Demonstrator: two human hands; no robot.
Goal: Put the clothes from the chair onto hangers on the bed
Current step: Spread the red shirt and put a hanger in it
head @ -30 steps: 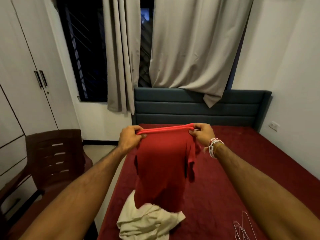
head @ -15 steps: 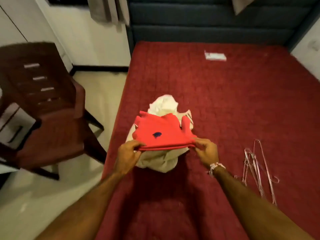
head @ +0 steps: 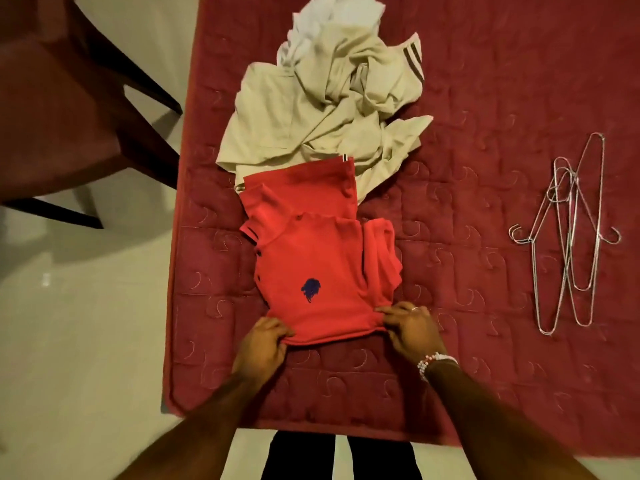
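- Pinches near hem of red polo shirt with left hand and right hand.
- Lies on bed, overlapping beige clothes pile.
- Shows wire hangers at right.

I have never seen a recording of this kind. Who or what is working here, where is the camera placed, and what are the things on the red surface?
There is no machine here: a person works with two bare hands. The only camera sits on the person's head and looks down, so both arms enter from the bottom of the picture. The red surface is a bed. The left hand and the right hand each pinch the near edge of a red polo shirt, which lies on the bed. Its far end overlaps a crumpled pile of beige and white clothes. To the right, apart from the clothes, lie several wire hangers; no garment is on them yet. At the upper left a brown chair stands on the floor beside the bed.
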